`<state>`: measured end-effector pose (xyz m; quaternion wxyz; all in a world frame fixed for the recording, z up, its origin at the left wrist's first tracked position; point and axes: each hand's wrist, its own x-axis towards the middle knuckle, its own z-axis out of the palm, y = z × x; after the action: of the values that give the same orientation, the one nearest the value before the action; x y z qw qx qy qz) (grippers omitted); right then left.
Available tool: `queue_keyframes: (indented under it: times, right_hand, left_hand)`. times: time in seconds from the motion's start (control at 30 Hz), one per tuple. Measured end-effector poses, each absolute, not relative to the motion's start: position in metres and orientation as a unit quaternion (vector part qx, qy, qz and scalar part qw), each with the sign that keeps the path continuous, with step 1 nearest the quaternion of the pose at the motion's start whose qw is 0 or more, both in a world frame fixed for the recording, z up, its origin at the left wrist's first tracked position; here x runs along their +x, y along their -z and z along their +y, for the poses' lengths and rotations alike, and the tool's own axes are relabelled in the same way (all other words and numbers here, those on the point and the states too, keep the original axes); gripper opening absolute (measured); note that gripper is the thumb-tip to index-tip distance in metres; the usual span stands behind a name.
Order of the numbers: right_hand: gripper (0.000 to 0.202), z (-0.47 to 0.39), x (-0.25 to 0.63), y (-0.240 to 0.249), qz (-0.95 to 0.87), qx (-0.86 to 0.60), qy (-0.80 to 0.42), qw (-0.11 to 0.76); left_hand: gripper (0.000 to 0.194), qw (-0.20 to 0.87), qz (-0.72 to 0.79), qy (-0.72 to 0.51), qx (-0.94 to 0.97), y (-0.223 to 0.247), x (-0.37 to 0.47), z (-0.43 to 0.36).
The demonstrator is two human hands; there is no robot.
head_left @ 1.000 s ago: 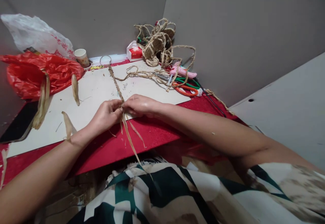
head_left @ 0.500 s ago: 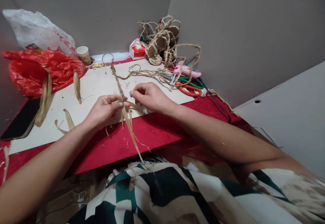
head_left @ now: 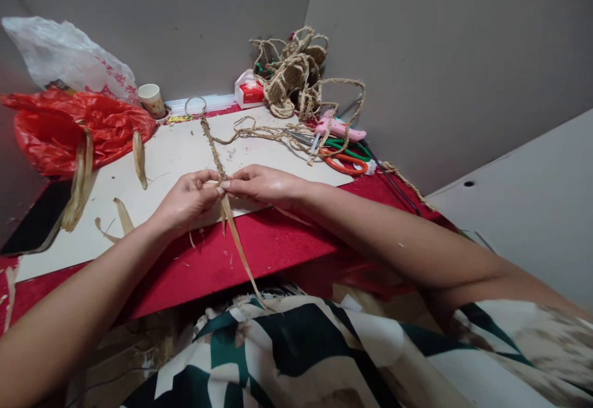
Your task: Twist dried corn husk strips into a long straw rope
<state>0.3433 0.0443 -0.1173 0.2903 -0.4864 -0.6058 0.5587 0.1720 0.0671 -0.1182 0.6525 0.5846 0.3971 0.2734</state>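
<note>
A narrow braid of dry straw-coloured husk [head_left: 214,150] runs from a metal ring [head_left: 195,107] down toward me. At its lower end my left hand [head_left: 192,197] pinches the braid between thumb and fingers. My right hand [head_left: 264,184] is closed on the same spot, thumb and fingertips pressed on the braid end against the left fingertips. Loose husk strips [head_left: 238,241] hang from there over the table edge to my lap. The exact strand under the right fingers is hidden.
Red scissors [head_left: 345,164] and a pink glue gun [head_left: 340,127] lie at the right beside coiled braided rope [head_left: 291,81]. On the left are a red plastic bag [head_left: 106,118], a phone [head_left: 37,220] and loose husk strips [head_left: 79,192]. A paper cup [head_left: 151,100] stands behind.
My right hand has moved left and down, from just right of the braid onto its end, meeting the left fingertips. The left hand keeps its pinch in nearly the same place.
</note>
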Motion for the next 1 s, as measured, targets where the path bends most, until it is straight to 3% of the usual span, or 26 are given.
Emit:
queue_keyframes:
  times: [0.17, 0.27, 0.43, 0.73, 1.0]
  right_hand:
    - [0.030, 0.054, 0.347, 0.121, -0.635, -0.480, -0.565, 0.215]
    - [0.030, 0.056, 0.342, 0.126, -0.612, -0.489, -0.576, 0.233]
    - [0.027, 0.050, 0.332, 0.137, -0.568, -0.510, -0.566, 0.311]
    - [0.021, 0.037, 0.326, 0.136, -0.503, -0.516, -0.596, 0.353]
    - [0.028, 0.034, 0.324, 0.132, -0.383, -0.447, -0.718, 0.371]
  left_hand:
    - [0.025, 0.605, 0.413, -0.270, 0.624, 0.121, 0.175, 0.066]
    - [0.026, 0.574, 0.392, -0.276, 0.664, 0.125, 0.175, 0.068]
    - [0.014, 0.362, 0.391, -0.221, 0.816, 0.122, 0.167, 0.071]
    - [0.026, 0.056, 0.438, -0.082, 0.894, 0.106, 0.164, 0.052]
    - [0.031, -0.091, 0.426, 0.017, 0.900, 0.113, 0.174, 0.031]
